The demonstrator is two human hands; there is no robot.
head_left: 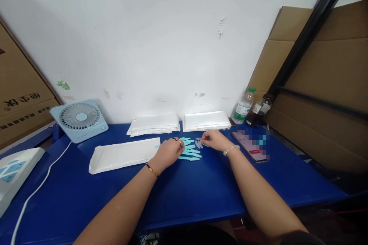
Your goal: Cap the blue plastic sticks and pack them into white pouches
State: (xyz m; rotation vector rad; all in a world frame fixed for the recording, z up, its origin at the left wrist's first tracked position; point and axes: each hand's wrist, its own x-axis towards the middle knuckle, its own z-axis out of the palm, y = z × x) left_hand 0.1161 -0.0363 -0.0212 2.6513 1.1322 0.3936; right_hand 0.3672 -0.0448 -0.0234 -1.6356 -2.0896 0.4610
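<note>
On the tabletop [201,191], turquoise strips [192,158] appear light, stiff, best pinched mid-length; left hand [169,151] overlies them, right hand [214,139] translucent pieces [198,143]; each grip's closure and contents indeterminable.

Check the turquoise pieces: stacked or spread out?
Spread out: the turquoise pieces fan across the blue table, tips apart; the left hand hides part of them.
</note>
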